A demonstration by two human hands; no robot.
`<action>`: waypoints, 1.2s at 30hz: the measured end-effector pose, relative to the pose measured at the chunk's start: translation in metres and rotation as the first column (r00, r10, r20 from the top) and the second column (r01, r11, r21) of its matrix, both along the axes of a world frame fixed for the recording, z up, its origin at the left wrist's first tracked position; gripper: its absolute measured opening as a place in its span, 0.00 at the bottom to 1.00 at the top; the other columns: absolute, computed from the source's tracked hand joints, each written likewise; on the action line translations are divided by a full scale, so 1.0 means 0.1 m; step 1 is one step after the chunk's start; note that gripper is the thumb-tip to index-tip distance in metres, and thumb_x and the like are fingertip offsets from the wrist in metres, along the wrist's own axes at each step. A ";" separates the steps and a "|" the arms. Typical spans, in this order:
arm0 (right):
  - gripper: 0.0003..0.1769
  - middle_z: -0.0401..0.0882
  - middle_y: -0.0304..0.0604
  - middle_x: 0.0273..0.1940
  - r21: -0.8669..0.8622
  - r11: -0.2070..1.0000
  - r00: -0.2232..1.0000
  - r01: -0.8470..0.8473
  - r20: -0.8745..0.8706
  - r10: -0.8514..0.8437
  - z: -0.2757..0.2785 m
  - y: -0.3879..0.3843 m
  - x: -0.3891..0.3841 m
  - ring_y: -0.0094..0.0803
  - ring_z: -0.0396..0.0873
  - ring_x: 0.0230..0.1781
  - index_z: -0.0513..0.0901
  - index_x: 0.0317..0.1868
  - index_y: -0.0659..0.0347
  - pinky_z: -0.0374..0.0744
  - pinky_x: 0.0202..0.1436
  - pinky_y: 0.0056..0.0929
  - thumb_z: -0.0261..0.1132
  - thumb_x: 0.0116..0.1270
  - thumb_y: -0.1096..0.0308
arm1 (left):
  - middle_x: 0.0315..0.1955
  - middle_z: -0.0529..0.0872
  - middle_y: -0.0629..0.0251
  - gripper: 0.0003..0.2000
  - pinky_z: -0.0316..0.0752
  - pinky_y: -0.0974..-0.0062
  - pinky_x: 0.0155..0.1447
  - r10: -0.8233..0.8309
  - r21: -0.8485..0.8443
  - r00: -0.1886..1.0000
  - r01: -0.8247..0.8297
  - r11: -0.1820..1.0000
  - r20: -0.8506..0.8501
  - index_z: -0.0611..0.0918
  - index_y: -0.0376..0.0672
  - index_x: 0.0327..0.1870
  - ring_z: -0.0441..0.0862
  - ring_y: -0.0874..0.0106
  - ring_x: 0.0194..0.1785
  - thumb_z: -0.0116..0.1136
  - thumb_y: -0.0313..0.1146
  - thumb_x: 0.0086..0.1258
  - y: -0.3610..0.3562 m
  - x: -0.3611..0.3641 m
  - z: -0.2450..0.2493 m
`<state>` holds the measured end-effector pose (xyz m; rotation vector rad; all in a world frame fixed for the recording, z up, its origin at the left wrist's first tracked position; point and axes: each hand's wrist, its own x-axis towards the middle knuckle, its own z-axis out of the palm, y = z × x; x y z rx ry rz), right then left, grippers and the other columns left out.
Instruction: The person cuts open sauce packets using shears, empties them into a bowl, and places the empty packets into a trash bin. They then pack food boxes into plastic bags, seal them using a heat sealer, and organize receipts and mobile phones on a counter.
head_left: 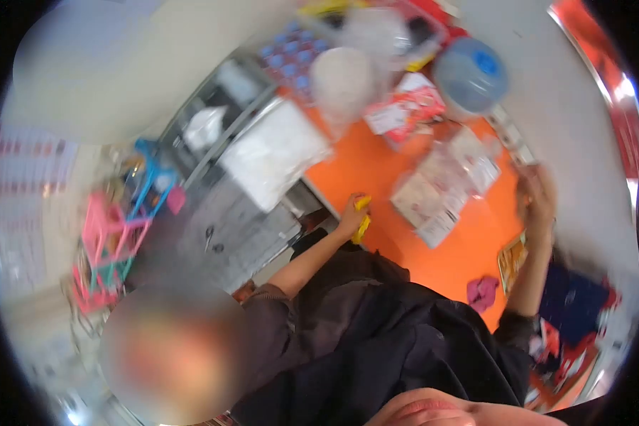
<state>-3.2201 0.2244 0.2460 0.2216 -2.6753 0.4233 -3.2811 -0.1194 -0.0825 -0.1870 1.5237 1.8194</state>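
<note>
My right hand (pixel 537 195) is raised at the right edge of the orange table (pixel 362 170), beside a white strip (pixel 511 135). Its fingers are smeared, so what it holds, if anything, cannot be made out. Clear plastic packets with pale contents (pixel 433 188) lie to its left on the tabletop. My left hand does not show. Another arm, apparently that of the person on the left, reaches to the table's near edge; its hand (pixel 349 219) holds a yellow object (pixel 363 220).
A red and white packet (pixel 412 110) and a clear tub with a blue lid (pixel 472 74) stand at the back. White bags (pixel 273 153) lie beside grey trays. Scissors (pixel 211 241) rest on the grey surface. A pink cloth (pixel 482 293) lies near my right forearm.
</note>
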 end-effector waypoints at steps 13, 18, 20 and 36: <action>0.26 0.66 0.56 0.60 -0.671 0.680 0.846 -0.294 0.149 0.512 -1.49 -4.59 -0.86 0.52 0.63 0.64 0.61 0.69 0.58 0.57 0.68 0.52 0.47 0.72 0.63 | 0.30 0.78 0.65 0.29 0.74 0.67 0.50 0.545 0.819 0.711 -0.569 0.076 0.444 0.76 0.46 0.34 0.77 0.68 0.42 0.38 0.67 0.67 -2.08 -0.26 1.25; 0.26 0.60 0.50 0.68 -0.630 0.638 0.730 -0.442 0.162 0.665 -1.49 -5.69 -0.79 0.50 0.56 0.70 0.59 0.71 0.56 0.48 0.71 0.57 0.40 0.74 0.62 | 0.40 0.81 0.65 0.18 0.73 0.72 0.54 0.737 0.514 0.527 -0.810 0.283 0.423 0.77 0.43 0.48 0.78 0.69 0.48 0.41 0.48 0.74 -2.94 0.11 1.54; 0.27 0.53 0.48 0.71 -0.618 0.665 0.746 -0.419 0.183 0.640 -1.61 -6.12 -0.75 0.49 0.51 0.72 0.56 0.72 0.55 0.43 0.69 0.67 0.38 0.75 0.56 | 0.42 0.80 0.66 0.15 0.72 0.73 0.55 0.871 0.464 0.440 -0.832 0.303 0.220 0.77 0.43 0.47 0.76 0.72 0.50 0.43 0.43 0.75 -3.31 0.23 1.55; 0.19 0.65 0.51 0.65 0.259 0.865 0.902 -0.429 0.162 0.399 -3.14 -8.96 -3.45 0.50 0.61 0.67 0.80 0.54 0.53 0.57 0.67 0.58 0.54 0.67 0.59 | 0.12 0.63 0.76 0.16 0.53 0.80 0.14 0.895 0.004 -0.301 -0.947 -0.320 0.328 0.66 0.53 0.22 0.61 0.79 0.13 0.50 0.46 0.70 -7.07 1.83 0.51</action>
